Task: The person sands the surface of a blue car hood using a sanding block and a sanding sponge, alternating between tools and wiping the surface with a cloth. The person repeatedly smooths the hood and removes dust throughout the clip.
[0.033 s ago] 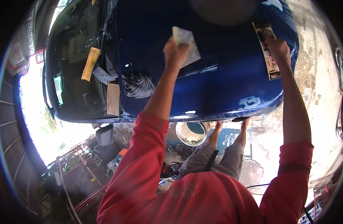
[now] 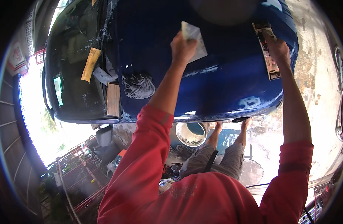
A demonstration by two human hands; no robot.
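Observation:
Below me spreads the dark blue hood (image 2: 231, 67) of a car, with whitish scuffed patches along its near edge. My left hand (image 2: 183, 48) is closed around a pale, flat, straight-edged sheet (image 2: 198, 46), held over the middle of the hood; whether the sheet touches the paint I cannot tell. On the hood's right side lies a long, narrow sanding board (image 2: 267, 50) with a worn, marked surface. The fingers of my right hand (image 2: 279, 52) wrap round its handle, partly hidden behind the hand.
A crumpled grey cloth (image 2: 138, 86) lies on the hood's left part. Beside it are a wooden block (image 2: 113, 99) and a grey strip (image 2: 103, 75). A yellowish strip (image 2: 91, 64) rests on the windshield (image 2: 72, 89). A white bucket (image 2: 184, 139) stands on the floor by my feet.
My left hand has shifted right and slightly farther away across the hood, carrying the pale sheet. The right hand and the sanding board have stayed put.

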